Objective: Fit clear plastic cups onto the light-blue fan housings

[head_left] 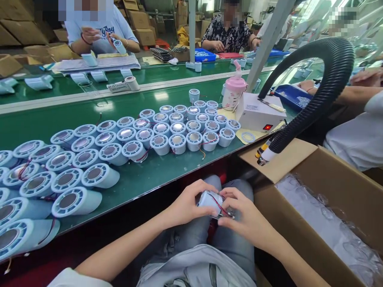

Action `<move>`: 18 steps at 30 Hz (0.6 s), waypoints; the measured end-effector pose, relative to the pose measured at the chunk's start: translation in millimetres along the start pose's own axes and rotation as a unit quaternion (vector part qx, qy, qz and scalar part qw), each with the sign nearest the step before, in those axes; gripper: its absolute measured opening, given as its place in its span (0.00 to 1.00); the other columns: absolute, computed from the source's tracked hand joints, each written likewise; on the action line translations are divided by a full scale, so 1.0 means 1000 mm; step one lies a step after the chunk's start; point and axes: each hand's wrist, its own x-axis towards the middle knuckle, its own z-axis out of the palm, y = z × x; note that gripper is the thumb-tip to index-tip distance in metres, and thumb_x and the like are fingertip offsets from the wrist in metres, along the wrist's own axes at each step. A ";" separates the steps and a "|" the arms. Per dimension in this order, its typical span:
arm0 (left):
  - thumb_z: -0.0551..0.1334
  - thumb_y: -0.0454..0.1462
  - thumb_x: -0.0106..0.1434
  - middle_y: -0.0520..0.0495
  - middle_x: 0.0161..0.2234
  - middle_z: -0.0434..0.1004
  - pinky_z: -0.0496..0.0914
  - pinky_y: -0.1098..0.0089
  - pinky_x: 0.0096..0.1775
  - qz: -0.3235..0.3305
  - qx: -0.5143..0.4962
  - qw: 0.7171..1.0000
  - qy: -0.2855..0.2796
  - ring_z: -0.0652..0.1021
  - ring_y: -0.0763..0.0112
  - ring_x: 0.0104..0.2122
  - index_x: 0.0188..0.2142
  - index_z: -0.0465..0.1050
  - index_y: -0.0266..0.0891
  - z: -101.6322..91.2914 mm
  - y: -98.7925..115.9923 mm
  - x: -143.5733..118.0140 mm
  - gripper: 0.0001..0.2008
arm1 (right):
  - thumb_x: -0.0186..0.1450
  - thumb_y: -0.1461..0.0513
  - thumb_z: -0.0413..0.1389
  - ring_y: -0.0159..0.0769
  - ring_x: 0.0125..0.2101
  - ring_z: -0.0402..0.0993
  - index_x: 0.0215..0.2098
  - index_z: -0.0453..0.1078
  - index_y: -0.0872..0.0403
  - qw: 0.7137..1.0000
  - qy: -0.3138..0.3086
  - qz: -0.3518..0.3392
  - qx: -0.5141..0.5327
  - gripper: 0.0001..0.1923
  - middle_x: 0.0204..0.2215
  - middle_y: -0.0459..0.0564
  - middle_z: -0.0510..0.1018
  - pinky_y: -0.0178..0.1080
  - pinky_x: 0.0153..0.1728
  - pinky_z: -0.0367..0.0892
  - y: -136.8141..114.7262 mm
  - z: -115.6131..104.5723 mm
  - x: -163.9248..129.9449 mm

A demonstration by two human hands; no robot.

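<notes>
Fingers of left hand and right hand pinch smooth cylindrical housing.

factory line: green conveyor belt, rows of housings.

The surface is dark green. The housings on it are pale blue with silver centres and thin red wires. The hose is ribbed black, the bottle pink and white, the box brown.
</notes>
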 end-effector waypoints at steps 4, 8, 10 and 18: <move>0.75 0.48 0.43 0.42 0.45 0.70 0.68 0.60 0.49 0.040 0.015 0.999 0.008 0.73 0.59 0.46 0.46 0.77 0.42 0.001 -0.012 -0.002 0.30 | 0.64 0.54 0.55 0.43 0.42 0.73 0.24 0.73 0.53 0.987 0.069 0.062 0.132 0.15 0.43 0.55 0.72 0.39 0.35 0.72 -0.002 0.003 0.001; 0.75 0.45 0.44 0.40 0.52 0.72 0.67 0.57 0.53 0.040 -0.031 0.997 -0.050 0.72 0.54 0.52 0.54 0.72 0.46 0.002 -0.013 -0.005 0.36 | 0.57 0.51 0.63 0.44 0.41 0.74 0.17 0.71 0.54 0.950 0.101 0.108 0.275 0.19 0.39 0.55 0.75 0.38 0.32 0.72 0.006 0.001 0.003; 0.74 0.43 0.47 0.41 0.51 0.74 0.70 0.60 0.50 0.009 -0.081 0.995 -0.065 0.74 0.56 0.50 0.57 0.69 0.45 0.002 -0.010 -0.007 0.37 | 0.56 0.50 0.65 0.45 0.42 0.75 0.20 0.74 0.54 0.926 0.093 0.126 0.343 0.17 0.40 0.55 0.77 0.40 0.34 0.74 0.009 -0.003 0.003; 0.71 0.41 0.52 0.42 0.46 0.74 0.75 0.68 0.34 -0.108 -0.298 0.947 -0.045 0.77 0.67 0.36 0.59 0.63 0.42 0.002 0.003 -0.016 0.36 | 0.59 0.59 0.65 0.49 0.57 0.67 0.46 0.75 0.46 0.993 0.055 -0.073 0.073 0.16 0.56 0.52 0.73 0.50 0.57 0.66 0.003 -0.010 -0.008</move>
